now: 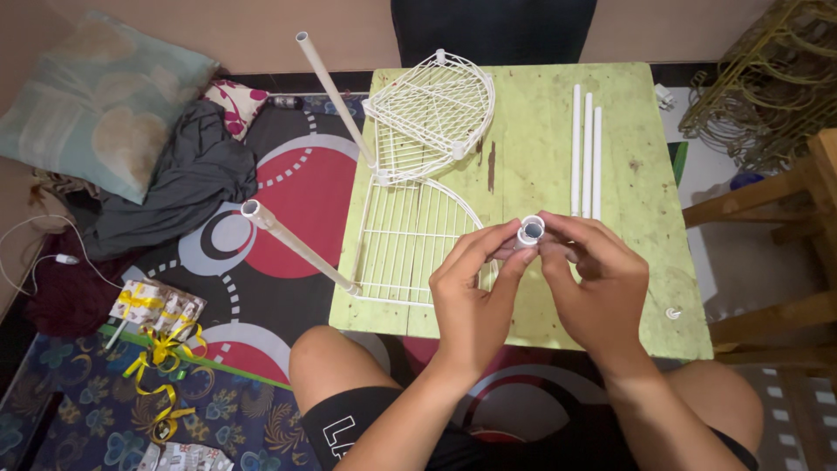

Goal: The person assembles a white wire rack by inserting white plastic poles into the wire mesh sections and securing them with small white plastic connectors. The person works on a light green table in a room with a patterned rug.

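While hands work, wire shelves [418, 187] crowd a scuffed green table [645, 288].

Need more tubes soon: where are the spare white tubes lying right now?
Three spare white tubes lie side by side on the green table's right half, just beyond the right hand.

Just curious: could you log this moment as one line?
left hand: holds short white plastic tube | right hand: holds same tube | below: worn green table

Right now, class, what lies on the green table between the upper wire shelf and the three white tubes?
In the head view, only bare green table lies between the upper wire shelf and the three white tubes.
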